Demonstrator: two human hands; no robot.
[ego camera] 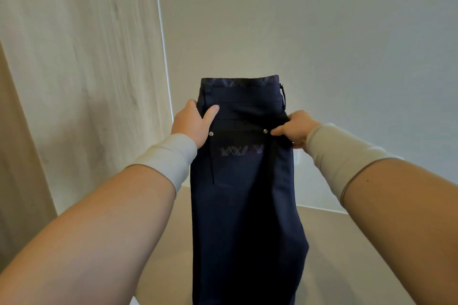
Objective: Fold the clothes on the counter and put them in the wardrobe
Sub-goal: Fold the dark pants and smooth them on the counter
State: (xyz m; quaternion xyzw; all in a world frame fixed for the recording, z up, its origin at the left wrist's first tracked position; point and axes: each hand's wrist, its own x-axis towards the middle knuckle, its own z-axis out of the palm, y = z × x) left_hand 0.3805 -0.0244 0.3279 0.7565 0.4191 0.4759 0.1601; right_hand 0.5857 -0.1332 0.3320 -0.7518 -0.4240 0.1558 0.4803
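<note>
Trousers (247, 181) hang upright in the middle of the view, held up in the air in front of a pale wall (322, 20), with the waistband at the top and the legs dropping out of sight at the bottom edge. At the far left, a cream curtain (74, 57) falls in soft vertical creases. Next comes the left hand (193, 124), which grips the left side of the trousers just under the waistband, thumb laid across the front and fingers wrapped behind the cloth. On the other side the right hand (295, 129) pinches the right seam at the same height, fingers curled tight on the fabric. Both forearms wear light grey sleeves.

As a judgement, the trousers look doubled lengthwise, leg on leg, so the fold seems begun but not finished: the crosswise folds are left, as is putting them in the wardrobe, which is not in view.

The cloth is dark navy, smooth and fairly stiff, with a back pocket, two small metal rivets and faint zigzag stitching. Below lies a plain beige counter (347, 255).
</note>
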